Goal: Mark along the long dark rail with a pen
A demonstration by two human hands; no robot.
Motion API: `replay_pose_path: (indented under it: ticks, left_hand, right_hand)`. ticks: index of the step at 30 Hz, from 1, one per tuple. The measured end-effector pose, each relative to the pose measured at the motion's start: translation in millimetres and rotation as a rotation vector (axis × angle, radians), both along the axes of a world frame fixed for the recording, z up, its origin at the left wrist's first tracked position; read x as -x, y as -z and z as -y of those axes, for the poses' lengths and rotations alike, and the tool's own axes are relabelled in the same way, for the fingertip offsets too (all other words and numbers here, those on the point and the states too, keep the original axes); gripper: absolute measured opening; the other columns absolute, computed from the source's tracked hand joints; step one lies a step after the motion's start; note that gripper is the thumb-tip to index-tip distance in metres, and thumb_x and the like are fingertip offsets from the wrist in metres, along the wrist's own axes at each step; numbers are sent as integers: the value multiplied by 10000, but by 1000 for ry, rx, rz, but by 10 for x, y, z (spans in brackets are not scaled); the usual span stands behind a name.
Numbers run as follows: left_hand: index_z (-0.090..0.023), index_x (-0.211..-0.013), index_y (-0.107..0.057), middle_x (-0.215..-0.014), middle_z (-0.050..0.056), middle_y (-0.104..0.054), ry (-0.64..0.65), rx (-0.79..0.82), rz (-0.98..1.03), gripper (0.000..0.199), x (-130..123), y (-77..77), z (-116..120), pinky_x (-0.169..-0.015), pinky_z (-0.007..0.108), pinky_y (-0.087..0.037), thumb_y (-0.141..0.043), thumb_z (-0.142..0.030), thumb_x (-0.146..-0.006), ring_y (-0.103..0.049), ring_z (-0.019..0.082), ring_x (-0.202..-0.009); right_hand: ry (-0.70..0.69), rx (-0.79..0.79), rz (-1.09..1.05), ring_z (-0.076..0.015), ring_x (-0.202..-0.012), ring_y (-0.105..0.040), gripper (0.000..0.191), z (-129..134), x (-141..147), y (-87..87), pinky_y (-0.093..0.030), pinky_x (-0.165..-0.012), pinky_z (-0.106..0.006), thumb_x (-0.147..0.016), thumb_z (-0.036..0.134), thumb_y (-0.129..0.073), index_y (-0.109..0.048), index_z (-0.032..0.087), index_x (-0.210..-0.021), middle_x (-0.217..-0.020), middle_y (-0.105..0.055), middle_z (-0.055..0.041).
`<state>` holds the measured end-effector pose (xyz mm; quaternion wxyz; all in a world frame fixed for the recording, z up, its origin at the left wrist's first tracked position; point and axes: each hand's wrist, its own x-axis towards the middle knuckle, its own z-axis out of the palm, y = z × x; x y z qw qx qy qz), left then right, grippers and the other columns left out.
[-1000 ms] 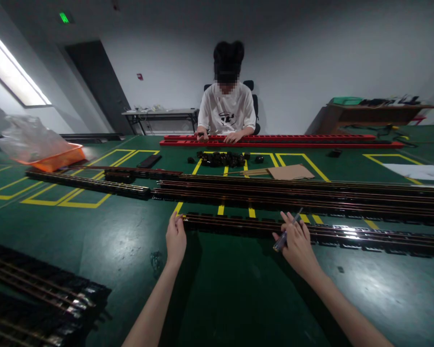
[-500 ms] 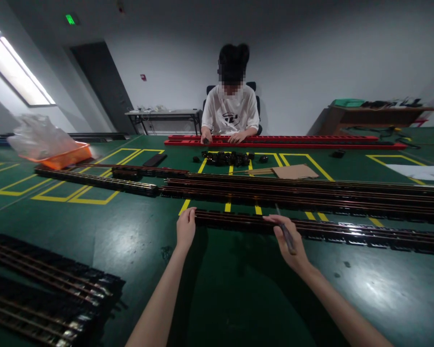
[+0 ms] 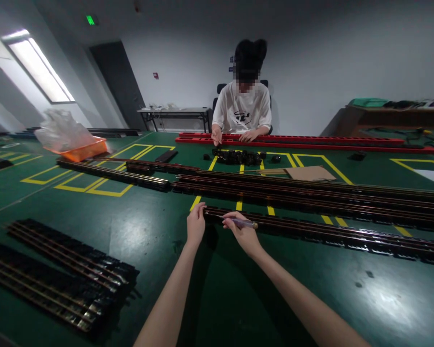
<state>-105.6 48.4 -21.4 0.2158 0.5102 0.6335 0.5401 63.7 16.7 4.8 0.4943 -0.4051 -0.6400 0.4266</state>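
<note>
"Over to you: what's on the left?"

"Dark strips (image 3: 72,254) lie near left, and then comes my left hand (image 3: 196,226), right at the near strip (image 3: 311,228)'s left end! Fingertips close together there; whether they actually grip it, I can't tell."

"And moving right?"

"The screwdriver (image 3: 245,222), its thin shaft aimed left, towards that end! My right hand (image 3: 246,240) has its fingers clamped on the handle. Tip touching? Too small to tell. The strip runs away to the right, past my hand."

"So which step is this?"

"Lining the tip up with the end, I'd judge. The next move calls for a steady left hand and a light, straight tip."
</note>
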Motion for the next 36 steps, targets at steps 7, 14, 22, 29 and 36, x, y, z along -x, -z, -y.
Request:
replay_pose_path:
  ticks: [7,14,22,29,36]
  left_hand:
    - [-186,-983,-647,-950,56,-721,-1,35,11,242,5,-58,13,-887,330,-501,-424,-165,-891,-671,187,-906]
    - [-196,-970,-649,-922,44,-719,-14,24,7,247,-4,-44,10,-876,324,-503,-416,-167,-893,-675,180,-895]
    - [-180,-969,-645,-962,52,-718,-19,47,43,245,-13,-75,29,-925,323,-480,-413,-159,-891,-664,176,-950]
    - [-191,-956,-655,-968,47,-720,-8,39,8,245,-6,-65,27,-914,323,-492,-420,-167,-891,-668,177,-946]
    - [-186,-951,-659,-990,48,-714,0,52,9,265,-15,-82,35,-912,307,-496,-406,-154,-880,-662,170,-965]
  right_hand:
    - [24,-27,-8,-163,-562,-632,222,-93,186,-5,-526,-561,-286,-842,416,-578,-573,213,-753,-637,-610,0]
    - [73,-56,-8,-153,-511,-612,164,-98,156,47,-491,-498,-265,-835,384,-552,-517,228,-794,-660,-611,-2]
    - [54,-130,149,-165,-557,-625,110,-72,156,5,-477,-561,-264,-819,324,-553,-579,228,-770,-625,-628,9]
    - [30,-142,167,-176,-633,-642,113,-63,156,6,-496,-606,-273,-830,303,-545,-614,225,-790,-702,-659,-10]
    - [58,-231,161,-188,-699,-640,115,-81,155,-8,-519,-676,-302,-765,205,-548,-660,227,-748,-777,-687,-36]
